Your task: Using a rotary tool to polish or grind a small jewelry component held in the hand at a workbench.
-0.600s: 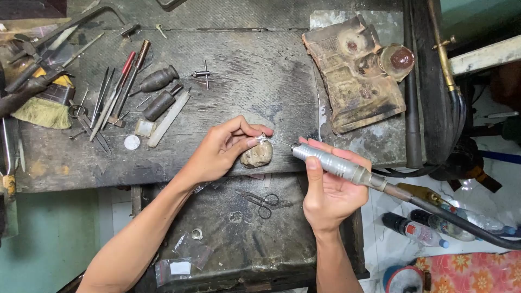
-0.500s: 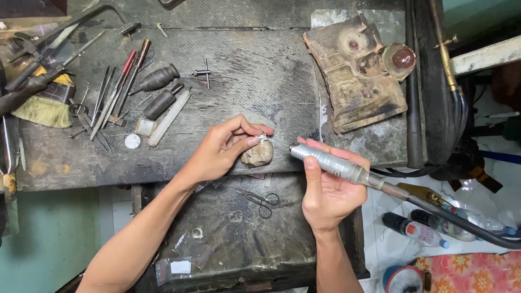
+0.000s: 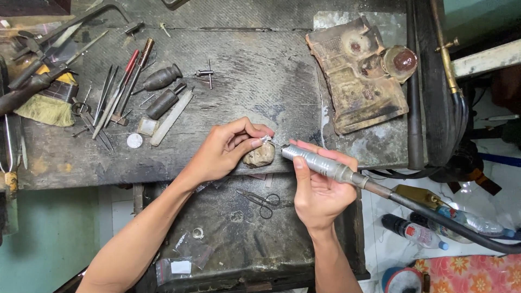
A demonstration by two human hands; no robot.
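My left hand [image 3: 225, 149] pinches a small silvery piece [image 3: 266, 139] between thumb and fingertips, resting it on a worn tan bench peg [image 3: 260, 155] at the front edge of the dark workbench [image 3: 260, 70]. My right hand [image 3: 320, 187] grips a silver rotary handpiece [image 3: 320, 163] like a pen. Its thin tip points left and meets the small piece. A black flexible shaft [image 3: 445, 222] runs from the handpiece off to the lower right.
Files, gravers and wooden-handled tools [image 3: 125, 89] lie at the bench's left, with pliers and a brush [image 3: 46, 103] beyond. A rusty block with a round dish [image 3: 361, 70] sits at the right. Scissors [image 3: 260, 199] lie in the tray below. Bottles [image 3: 415, 233] lie on the floor.
The handpiece tip has crept slightly left toward the small piece. Both hands otherwise stay in place.
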